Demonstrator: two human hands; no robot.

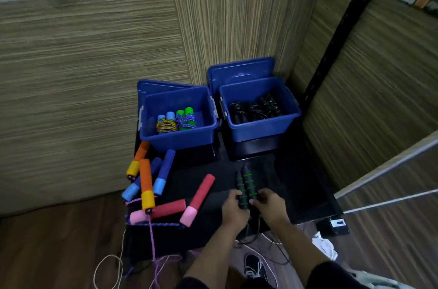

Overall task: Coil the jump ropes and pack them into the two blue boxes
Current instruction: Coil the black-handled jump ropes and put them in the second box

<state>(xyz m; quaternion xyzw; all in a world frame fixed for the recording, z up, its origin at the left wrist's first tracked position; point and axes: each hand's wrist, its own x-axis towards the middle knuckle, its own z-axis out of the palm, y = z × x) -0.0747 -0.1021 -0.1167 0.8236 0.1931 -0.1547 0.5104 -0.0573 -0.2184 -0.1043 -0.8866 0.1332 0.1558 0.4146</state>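
Note:
Two black jump-rope handles with green rings (246, 184) lie side by side, pointing away from me. My left hand (234, 209) grips the lower end of the left handle, and my right hand (271, 205) grips the lower end of the right one. Their thin black cord (265, 243) hangs off the table's front edge. The left blue box (180, 139) holds two coiled ropes with light-blue and green handles. The right blue box (260, 131) holds several coiled black ropes.
Loose foam-handled ropes lie on the black table (296, 182): orange-yellow (145, 183), blue (163, 171) and red-pink (199, 198). Their cords dangle to the floor at front left. Two blue lids (240, 71) lean behind the boxes. Wood-grain walls close in behind and on the right.

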